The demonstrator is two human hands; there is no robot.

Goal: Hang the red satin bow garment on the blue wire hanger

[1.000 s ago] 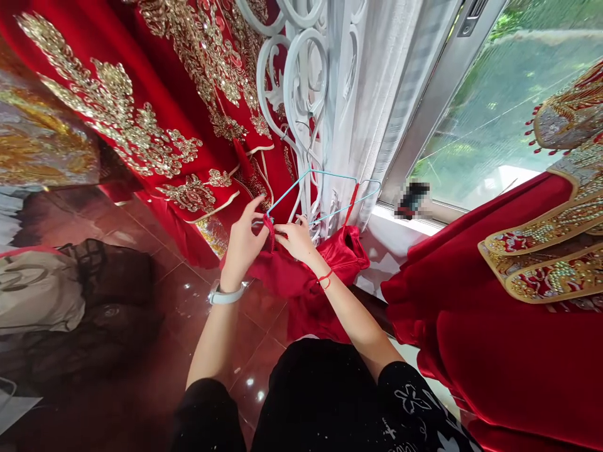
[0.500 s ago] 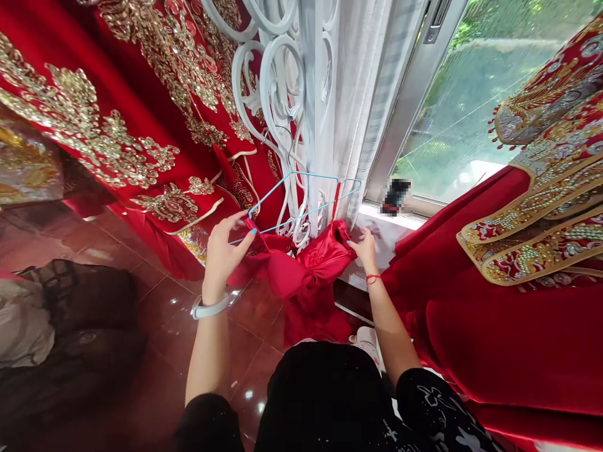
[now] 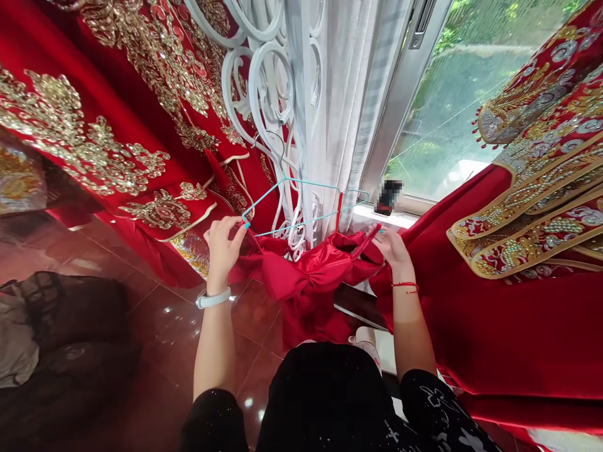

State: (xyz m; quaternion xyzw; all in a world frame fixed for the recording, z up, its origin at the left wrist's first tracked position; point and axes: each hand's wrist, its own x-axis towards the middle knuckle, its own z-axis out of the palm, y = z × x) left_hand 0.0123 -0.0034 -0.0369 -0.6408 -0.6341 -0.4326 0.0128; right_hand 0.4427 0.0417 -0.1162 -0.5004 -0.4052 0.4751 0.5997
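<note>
A red dress [image 3: 287,276] with a gathered bodice hangs in front of me below a thin light-blue wire hanger [image 3: 311,182]. My left hand [image 3: 222,250] pinches the dress's left shoulder strap at the left end of the hanger. Out beyond the hanger's other end, my right hand [image 3: 394,252] grips the right shoulder strap [image 3: 366,241] between thumb and fingers, pulling it taut and away from the hanger. A narrow red ribbon loop [image 3: 339,212] runs from the hanger down to the bodice. The dress's lower part falls toward the floor.
White scroll metalwork [image 3: 272,81] stands behind the hanger. Red garments with gold embroidery [image 3: 151,163] hang left, and a beaded red one [image 3: 527,220] hangs right beside a window [image 3: 452,119]. Dark netted fabric [image 3: 80,339] lies on the tiled floor [image 3: 169,339] at left.
My right hand has moved right, drawing the right strap and that side of the bodice outward. The bodice is spread wider. My left hand stays at the hanger's left end.
</note>
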